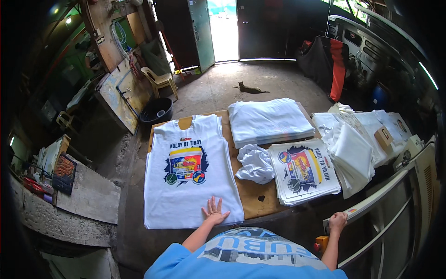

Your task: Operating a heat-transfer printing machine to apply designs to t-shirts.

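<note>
White shirts (190,173) lie stacked on the table's (253,211) left side, your left hand (215,213) splayed on them, gripping nothing, your right hand (337,222) wrapped round the beige bar (371,199), so press lightly, evenly, avoiding creases.

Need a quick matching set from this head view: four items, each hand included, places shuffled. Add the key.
Items
1. Left hand
2. Right hand
3. Crumpled cloth
4. Cat

Places
A. Between the printed shirt and the printed sheets
B. Lying on the floor, beyond the table
C. Closed over the near end of the pale bar
D. Spread, near the shirt's bottom edge

Pairs: 1-D, 2-C, 3-A, 4-B
</note>
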Motion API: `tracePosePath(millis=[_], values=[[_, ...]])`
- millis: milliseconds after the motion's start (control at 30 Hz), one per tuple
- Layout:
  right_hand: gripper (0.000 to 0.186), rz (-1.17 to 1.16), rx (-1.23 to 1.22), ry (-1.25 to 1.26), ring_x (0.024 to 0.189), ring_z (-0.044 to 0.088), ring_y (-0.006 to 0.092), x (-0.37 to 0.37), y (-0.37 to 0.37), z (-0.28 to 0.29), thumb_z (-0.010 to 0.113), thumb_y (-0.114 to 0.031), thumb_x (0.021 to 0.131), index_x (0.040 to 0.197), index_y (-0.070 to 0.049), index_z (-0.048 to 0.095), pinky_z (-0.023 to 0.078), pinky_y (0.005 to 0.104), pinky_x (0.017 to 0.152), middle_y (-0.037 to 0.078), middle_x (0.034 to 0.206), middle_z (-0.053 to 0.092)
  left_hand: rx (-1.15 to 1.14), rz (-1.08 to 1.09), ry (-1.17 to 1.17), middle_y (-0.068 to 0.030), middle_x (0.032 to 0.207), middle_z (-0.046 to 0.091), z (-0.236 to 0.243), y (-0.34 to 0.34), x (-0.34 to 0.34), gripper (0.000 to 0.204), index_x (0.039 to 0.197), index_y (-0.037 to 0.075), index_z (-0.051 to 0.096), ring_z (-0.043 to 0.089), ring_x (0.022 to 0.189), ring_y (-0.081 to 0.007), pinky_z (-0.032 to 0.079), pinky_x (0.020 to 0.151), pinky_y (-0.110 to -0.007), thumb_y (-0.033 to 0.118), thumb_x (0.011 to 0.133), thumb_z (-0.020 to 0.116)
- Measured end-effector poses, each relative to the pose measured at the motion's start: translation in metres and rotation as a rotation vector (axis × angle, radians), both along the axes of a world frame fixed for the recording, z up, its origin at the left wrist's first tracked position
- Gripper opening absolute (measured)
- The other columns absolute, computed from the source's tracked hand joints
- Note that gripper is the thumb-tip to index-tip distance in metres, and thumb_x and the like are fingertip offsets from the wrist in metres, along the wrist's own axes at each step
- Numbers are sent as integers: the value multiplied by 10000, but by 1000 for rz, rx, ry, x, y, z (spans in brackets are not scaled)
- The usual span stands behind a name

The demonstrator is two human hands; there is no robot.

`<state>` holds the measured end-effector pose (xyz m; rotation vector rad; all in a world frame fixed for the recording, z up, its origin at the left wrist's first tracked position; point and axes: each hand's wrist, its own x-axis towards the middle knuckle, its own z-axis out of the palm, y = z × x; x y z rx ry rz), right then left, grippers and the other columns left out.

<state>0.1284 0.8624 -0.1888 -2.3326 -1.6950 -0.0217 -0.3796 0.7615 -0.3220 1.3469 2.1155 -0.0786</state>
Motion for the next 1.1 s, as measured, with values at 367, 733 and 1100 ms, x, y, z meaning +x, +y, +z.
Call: tracePosePath(millis=[367, 733, 1100], values=[[157, -36, -74, 21, 1079, 448, 263, -5, -2, 10, 499, -106, 736, 744, -28, 635, 349, 527, 910, 114, 936, 595, 16, -16, -15, -104, 1401, -280, -1, 1, 0, 966, 1386, 241, -100, -257, 1288, -303, -122, 932, -647, 682, 720, 442], [149, -52, -33, 24, 1073, 454, 257, -2, 2, 6, 506, -109, 738, 738, -27, 631, 346, 520, 915, 114, 944, 591, 30, -12, -16, -101, 1397, -291, -2, 10, -1, 1001, 1380, 251, -123, -265, 1284, -304, -128, 928, -647, 706, 696, 449], [155, -34, -59, 34, 1076, 449, 260, -3, -5, 9, 495, -100, 731, 723, -26, 632, 336, 532, 925, 112, 939, 589, 0, -19, -11, -106, 1397, -288, 8, 2, 3, 990, 1382, 246, -119, -248, 1291, -308, -122, 935, -645, 707, 703, 434]])
